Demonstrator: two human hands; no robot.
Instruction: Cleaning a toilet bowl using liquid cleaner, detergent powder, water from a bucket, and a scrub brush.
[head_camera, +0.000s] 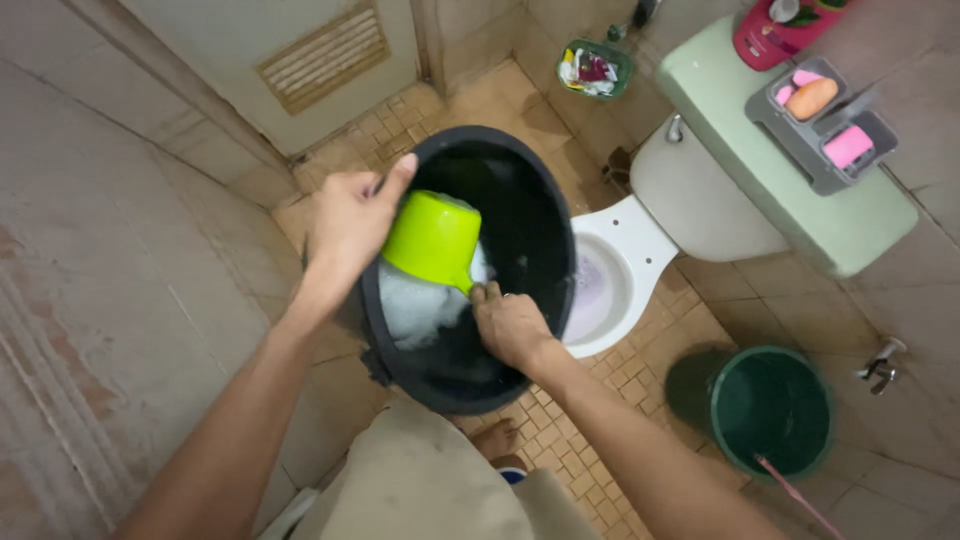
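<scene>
We are gripping the rim of the large black plastic bucket (530, 200) with our left hand (350, 220), fingers curled at ten o'clock. Our right hand (512, 325) is closing around the handle of the lime-green plastic dipper (432, 238), tipped over foamy water (415, 305) inside. White toilet bowl (615, 275) sitting at three o'clock.

dipper (432, 238) in bucket (545, 215), toilet (620, 270) just right of it.
</scene>
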